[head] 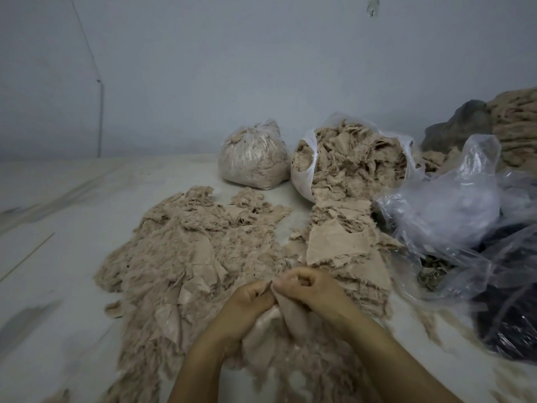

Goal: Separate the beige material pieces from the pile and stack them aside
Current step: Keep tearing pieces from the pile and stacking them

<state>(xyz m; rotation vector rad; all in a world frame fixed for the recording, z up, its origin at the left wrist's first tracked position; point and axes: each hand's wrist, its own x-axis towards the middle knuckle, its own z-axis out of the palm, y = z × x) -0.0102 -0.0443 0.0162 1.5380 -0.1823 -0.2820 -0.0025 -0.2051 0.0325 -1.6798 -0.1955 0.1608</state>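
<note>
We pinch one beige piece between both hands, left hand and right hand clamped on its top edge, likely to peel it free; the pile sprawls just beyond our fingers.

A wide, loose pile of thin, ragged-edged beige pieces spreads over the middle of the pale floor. A flatter heap lies just to its right. One limp beige piece hangs, pinched, near the floor's front edge.
</note>
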